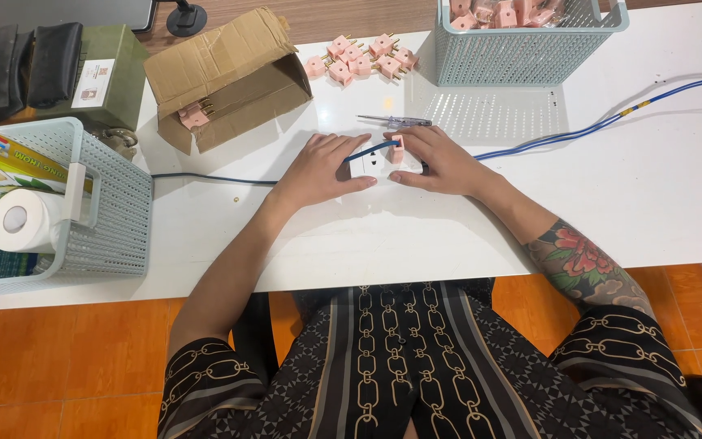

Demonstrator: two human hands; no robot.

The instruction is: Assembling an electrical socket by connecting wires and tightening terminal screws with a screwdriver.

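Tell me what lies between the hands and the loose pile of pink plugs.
In the head view, a screwdriver lies on the white table between the hands and the pink plugs.

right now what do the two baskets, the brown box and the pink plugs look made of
Left basket and far basket: likely moulded plastic, pale blue-grey, perforated walls. Brown box: corrugated cardboard, matte, creased flaps. Pink plugs: seemingly smooth plastic bodies with brass-coloured metal pins.
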